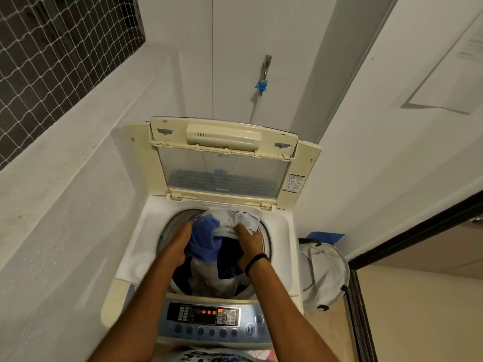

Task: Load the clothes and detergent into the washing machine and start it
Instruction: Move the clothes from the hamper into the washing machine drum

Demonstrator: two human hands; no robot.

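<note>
Clutches a blue cloth (202,240) in curled left fingers (187,229), left hand (179,245) by the drum (181,216) rim's left side. Grips a pale cloth (236,218) in curled right fingers (241,229), right hand (250,242) toward the right side, black band (257,259) on the wrist. Holds both cloths bunched together at the drum mouth, above dark and light laundry lying deeper inside. Beyond, lid (224,165) propped upright. Nearer, panel (209,316) lit orange between the forearms. Right of the washer (146,231), grey bag (325,275) on the floor.
</note>
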